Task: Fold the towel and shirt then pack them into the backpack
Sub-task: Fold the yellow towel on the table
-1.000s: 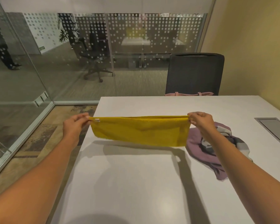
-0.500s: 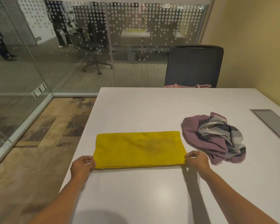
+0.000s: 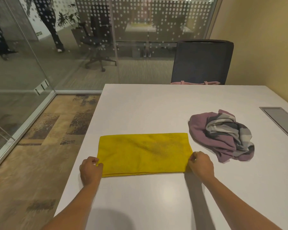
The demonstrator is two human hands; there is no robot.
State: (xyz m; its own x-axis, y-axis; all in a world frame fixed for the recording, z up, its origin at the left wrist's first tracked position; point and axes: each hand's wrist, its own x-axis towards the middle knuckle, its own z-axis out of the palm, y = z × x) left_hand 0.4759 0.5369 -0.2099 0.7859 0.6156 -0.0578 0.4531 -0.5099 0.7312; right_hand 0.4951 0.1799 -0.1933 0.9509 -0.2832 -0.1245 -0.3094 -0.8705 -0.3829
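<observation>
Towel [image 3: 144,153], yellow and folded, lies flat at lower centre of the tabletop [image 3: 148,103]. Our left hand [image 3: 91,170] and right hand [image 3: 200,165] pinch its near corners, fingers [image 3: 99,164] clamped on cloth. If we lift unevenly, the layers may slip apart. The crumpled shirt [image 3: 223,136] waits at right.

Yellow towel [image 3: 144,153] folded flat; shirt [image 3: 223,136] crumpled

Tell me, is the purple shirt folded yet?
No. The shirt lies crumpled in a heap on the table, right of the yellow towel.
</observation>
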